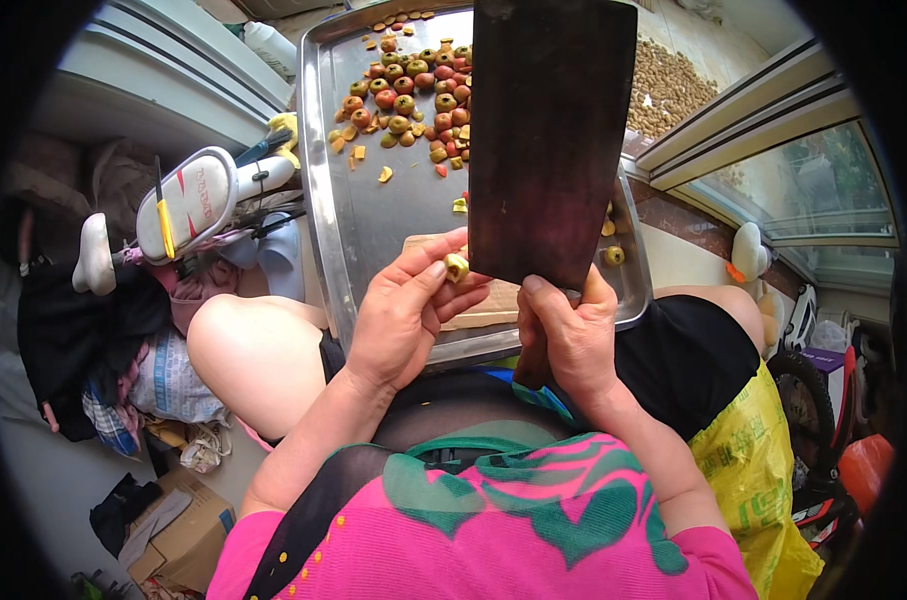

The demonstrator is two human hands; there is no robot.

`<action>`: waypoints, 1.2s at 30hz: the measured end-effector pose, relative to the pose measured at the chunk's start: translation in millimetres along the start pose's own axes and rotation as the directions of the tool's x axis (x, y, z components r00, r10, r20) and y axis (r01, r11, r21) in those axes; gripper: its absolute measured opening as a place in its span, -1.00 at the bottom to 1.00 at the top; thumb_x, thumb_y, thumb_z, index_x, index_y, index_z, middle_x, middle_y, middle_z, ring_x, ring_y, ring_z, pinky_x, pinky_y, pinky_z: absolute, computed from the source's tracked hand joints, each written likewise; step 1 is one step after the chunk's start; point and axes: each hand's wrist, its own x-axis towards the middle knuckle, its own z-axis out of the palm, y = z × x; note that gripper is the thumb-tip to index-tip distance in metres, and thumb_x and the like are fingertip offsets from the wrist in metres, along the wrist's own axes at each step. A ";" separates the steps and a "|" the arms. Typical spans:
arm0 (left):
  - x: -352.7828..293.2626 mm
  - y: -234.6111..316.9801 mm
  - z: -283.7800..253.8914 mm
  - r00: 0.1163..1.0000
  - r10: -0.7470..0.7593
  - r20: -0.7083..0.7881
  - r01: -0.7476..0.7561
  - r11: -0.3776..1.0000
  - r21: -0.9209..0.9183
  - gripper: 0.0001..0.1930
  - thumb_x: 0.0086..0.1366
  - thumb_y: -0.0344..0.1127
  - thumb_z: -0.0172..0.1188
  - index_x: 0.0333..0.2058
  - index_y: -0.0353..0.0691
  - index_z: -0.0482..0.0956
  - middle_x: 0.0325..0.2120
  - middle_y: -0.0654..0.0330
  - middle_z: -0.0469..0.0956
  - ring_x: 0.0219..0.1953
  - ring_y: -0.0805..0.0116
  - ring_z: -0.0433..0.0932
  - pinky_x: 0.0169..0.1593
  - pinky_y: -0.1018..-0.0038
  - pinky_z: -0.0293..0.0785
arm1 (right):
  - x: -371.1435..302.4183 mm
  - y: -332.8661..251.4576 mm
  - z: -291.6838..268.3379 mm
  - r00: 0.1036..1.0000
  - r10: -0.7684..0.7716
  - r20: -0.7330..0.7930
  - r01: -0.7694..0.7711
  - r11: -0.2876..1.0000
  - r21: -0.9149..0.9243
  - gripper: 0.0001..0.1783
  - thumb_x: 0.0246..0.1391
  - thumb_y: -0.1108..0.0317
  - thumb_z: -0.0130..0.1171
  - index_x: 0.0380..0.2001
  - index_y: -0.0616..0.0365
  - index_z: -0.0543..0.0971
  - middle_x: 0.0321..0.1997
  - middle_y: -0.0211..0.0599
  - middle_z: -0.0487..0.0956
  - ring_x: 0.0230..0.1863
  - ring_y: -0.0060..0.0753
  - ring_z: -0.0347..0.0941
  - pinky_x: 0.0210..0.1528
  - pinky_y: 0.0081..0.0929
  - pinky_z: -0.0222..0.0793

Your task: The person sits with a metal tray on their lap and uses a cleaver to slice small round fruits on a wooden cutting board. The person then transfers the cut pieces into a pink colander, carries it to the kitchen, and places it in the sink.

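Note:
My left hand (411, 305) pinches a small yellow-green piece of fruit (457, 267) between thumb and fingers, over the near part of a metal tray (369, 190). Wrapped round the handle of a broad dark cleaver (549, 140), my right hand (572, 335) holds the blade raised, its flat side facing me. The blade hides part of the tray. Small round red and green fruits (404, 104) lie heaped in the far half of the tray among cut pieces (360, 152). Below my hands a wooden board (479, 312) shows in part.
The tray rests by my lap, between my knees. At left stands a child's bike seat (186, 205) beside piled clothes; a cardboard box (184, 525) is lower left. A glass door (794, 185) and a yellow bag (749, 480) are at right. Many small brown pieces (669, 90) lie spread beyond.

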 end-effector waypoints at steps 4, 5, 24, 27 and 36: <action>-1.3 -0.3 2.4 1.000 -0.003 0.007 0.003 1.000 0.012 -0.67 0.37 -0.43 -0.18 0.07 -0.36 0.32 -0.08 0.02 0.48 -0.06 0.21 0.53 0.05 0.33 0.48 | -0.3 1.6 0.0 1.000 -0.009 0.008 0.009 1.000 -0.010 -0.99 0.11 0.51 0.00 -0.37 0.19 0.40 -0.65 -0.41 0.42 -0.72 -0.64 0.30 -0.65 -0.69 0.22; -1.8 -0.5 2.9 1.000 -0.005 0.011 0.005 1.000 0.021 -0.68 0.37 -0.43 -0.18 0.06 -0.36 0.32 -0.09 0.01 0.49 -0.06 0.20 0.53 0.05 0.33 0.48 | -0.4 1.8 0.1 1.000 -0.012 0.008 0.012 1.000 -0.010 -0.99 0.11 0.52 0.00 -0.37 0.19 0.40 -0.65 -0.41 0.42 -0.72 -0.64 0.30 -0.65 -0.69 0.22; -5.3 3.3 1.6 0.999 -0.054 -0.006 0.054 0.963 0.262 -0.72 0.40 -0.42 -0.23 -0.04 -0.37 0.41 -0.24 0.02 0.55 -0.18 0.31 0.58 -0.04 0.47 0.52 | -2.8 1.5 0.9 0.997 0.065 0.037 -0.062 0.994 -0.087 -0.97 0.10 0.50 0.02 -0.40 0.18 0.40 -0.67 -0.46 0.40 -0.71 -0.69 0.29 -0.66 -0.70 0.19; -6.3 5.0 3.9 0.999 -0.039 -0.004 0.039 0.975 0.220 -0.72 0.39 -0.39 -0.19 -0.07 -0.37 0.43 -0.27 0.08 0.56 -0.20 0.36 0.57 -0.06 0.47 0.52 | -1.8 -1.2 5.3 0.996 0.089 0.030 -0.087 0.993 -0.076 -0.97 0.09 0.50 0.03 -0.40 0.18 0.40 -0.68 -0.47 0.40 -0.71 -0.69 0.29 -0.66 -0.70 0.19; -4.7 -1.7 2.5 0.995 -0.048 -0.089 0.069 0.965 0.251 -0.74 0.34 -0.42 -0.14 -0.10 -0.34 0.47 -0.30 0.10 0.57 -0.25 0.39 0.58 -0.10 0.46 0.53 | -2.3 0.8 6.0 0.997 0.072 0.034 -0.067 0.989 -0.135 -0.96 0.09 0.49 0.02 -0.44 0.18 0.41 -0.68 -0.49 0.39 -0.70 -0.72 0.28 -0.63 -0.71 0.18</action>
